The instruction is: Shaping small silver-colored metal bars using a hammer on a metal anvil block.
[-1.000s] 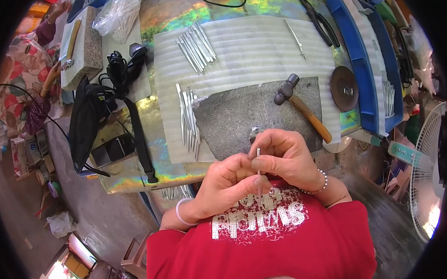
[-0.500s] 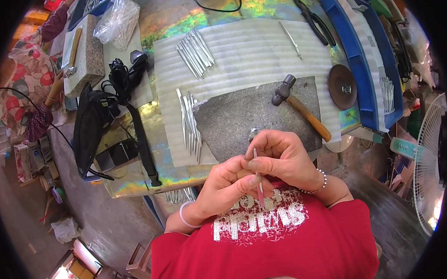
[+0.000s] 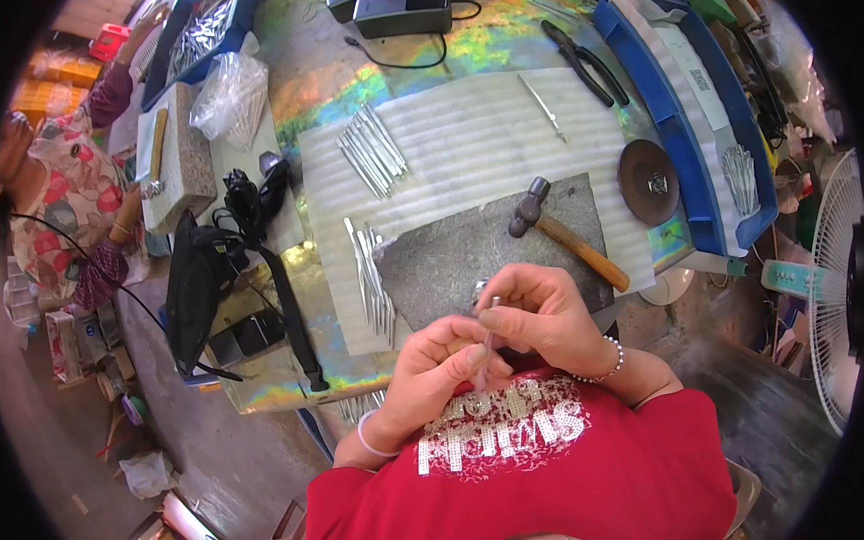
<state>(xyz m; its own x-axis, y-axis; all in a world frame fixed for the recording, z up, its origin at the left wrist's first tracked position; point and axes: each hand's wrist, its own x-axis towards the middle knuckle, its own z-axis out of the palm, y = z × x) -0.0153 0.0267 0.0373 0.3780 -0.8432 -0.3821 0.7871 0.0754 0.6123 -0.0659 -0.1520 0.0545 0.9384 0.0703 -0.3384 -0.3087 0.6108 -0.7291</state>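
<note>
My left hand (image 3: 440,367) and my right hand (image 3: 543,320) meet in front of my red shirt, close to the table's near edge. Between their fingertips they pinch a slim metal strip (image 3: 487,344), held roughly upright; fingers cover part of it. Just beyond them lies a grey metal plate (image 3: 442,247) with a ball-peen hammer (image 3: 585,254) across its right side. A small shiny object (image 3: 479,291) shows behind my right fingers, too hidden to name. Left of the plate sits a loose bunch of slim metal strips (image 3: 367,282); farther back is a neater row (image 3: 372,152).
White foam sheet (image 3: 457,109) covers the table. Pliers (image 3: 587,64), a brown round dish (image 3: 647,182) and a blue tray (image 3: 658,111) stand right. A black bag (image 3: 198,286) and stone block (image 3: 182,161) are left, near another person (image 3: 63,200). A fan (image 3: 836,294) stands right.
The view has shifted, so the table things sit lower in the picture. Both hands keep their pinch on the metal strip, which stands slightly more upright.
</note>
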